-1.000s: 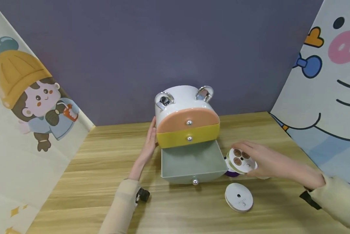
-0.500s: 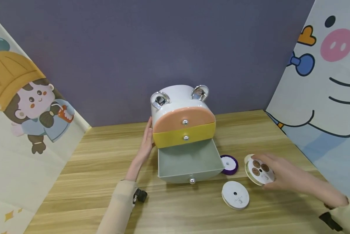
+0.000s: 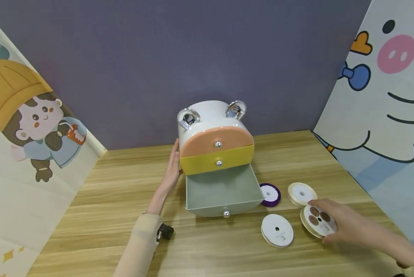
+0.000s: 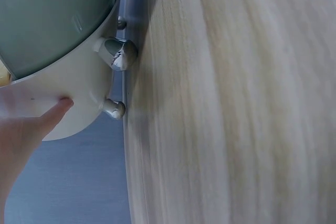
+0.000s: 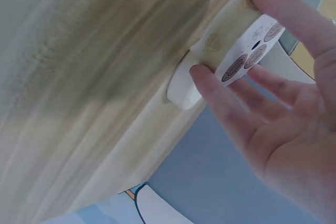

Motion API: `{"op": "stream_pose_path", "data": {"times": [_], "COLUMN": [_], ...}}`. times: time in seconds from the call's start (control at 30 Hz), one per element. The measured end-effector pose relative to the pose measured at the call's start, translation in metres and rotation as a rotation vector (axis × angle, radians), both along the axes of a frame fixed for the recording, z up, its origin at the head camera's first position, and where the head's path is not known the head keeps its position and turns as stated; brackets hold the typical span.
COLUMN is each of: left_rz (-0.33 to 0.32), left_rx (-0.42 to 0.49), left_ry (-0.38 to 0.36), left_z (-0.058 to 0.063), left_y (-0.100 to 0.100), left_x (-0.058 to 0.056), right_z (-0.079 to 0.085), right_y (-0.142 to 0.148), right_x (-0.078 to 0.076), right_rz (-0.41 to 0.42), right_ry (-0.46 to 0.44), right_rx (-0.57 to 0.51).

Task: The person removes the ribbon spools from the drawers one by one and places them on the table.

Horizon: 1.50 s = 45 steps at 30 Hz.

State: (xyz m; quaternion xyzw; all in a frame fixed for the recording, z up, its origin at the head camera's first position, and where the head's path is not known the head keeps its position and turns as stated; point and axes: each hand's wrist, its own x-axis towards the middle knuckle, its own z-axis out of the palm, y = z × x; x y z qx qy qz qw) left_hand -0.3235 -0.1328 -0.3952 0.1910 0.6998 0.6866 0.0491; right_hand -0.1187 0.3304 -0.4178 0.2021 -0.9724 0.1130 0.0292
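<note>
My left hand [image 3: 172,169] lies along the left side of a small white drawer cabinet [image 3: 208,109], fingers extended. In the left wrist view a finger of the left hand [image 4: 23,135] touches the white cabinet wall [image 4: 79,85]. Out at the right, my right hand [image 3: 352,221] holds a ribbon spool [image 3: 321,225] by its edge, between thumb and fingers. Its white face bears brown round marks, and the right wrist view shows cream ribbon on the spool [image 5: 226,32]. Just behind it lies a second cream spool [image 3: 301,193], overlapped by the held one in the head view.
The grey-green bottom drawer [image 3: 224,188] is pulled out; the yellow [image 3: 200,165] and orange [image 3: 200,146] drawers are closed. A purple-edged spool [image 3: 270,194] lies by the drawer's right corner, with a white spool [image 3: 277,231] nearer me. Printed panels flank the wooden table [image 3: 123,215].
My right hand has carried the held spool rightward and toward me, leaving the purple-edged and second cream spools in fuller view. My left hand stays at the cabinet; the head view has shifted slightly.
</note>
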Motion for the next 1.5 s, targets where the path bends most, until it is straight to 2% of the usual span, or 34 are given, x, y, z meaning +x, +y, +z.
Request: {"op": "stream_pose_path", "data": {"times": [0.17,0.4,0.73,0.87,1.1,1.5], "left_rz": [-0.002,-0.004,-0.002,0.000,-0.005,-0.008], "left_rx": [0.003,0.012,0.007,0.006,0.015,0.015], "left_ry": [-0.005,-0.016,-0.009,-0.010,-0.011,-0.003], "left_z": [-0.001,-0.001,-0.001,-0.001,-0.002,-0.003], "left_y": [0.000,0.000,0.000,0.000,0.000,-0.001], "left_x": [0.000,0.000,0.000,0.000,0.000,0.000], "right_z": [-0.005,-0.009,-0.014,-0.016,-0.019,-0.017], "right_y": [0.003,0.004,-0.007,-0.008,-0.008,-0.011], "right_x": [0.003,0.006,0.006,0.005,0.004,0.006], "right_rz": [0.003,-0.044,-0.066,-0.060,0.001,0.011], "right_ry": [-0.044,-0.136,-0.175,-0.176,-0.124,-0.134], "right_rx": [0.005,0.027,0.019,0.028,0.050,0.051]}}
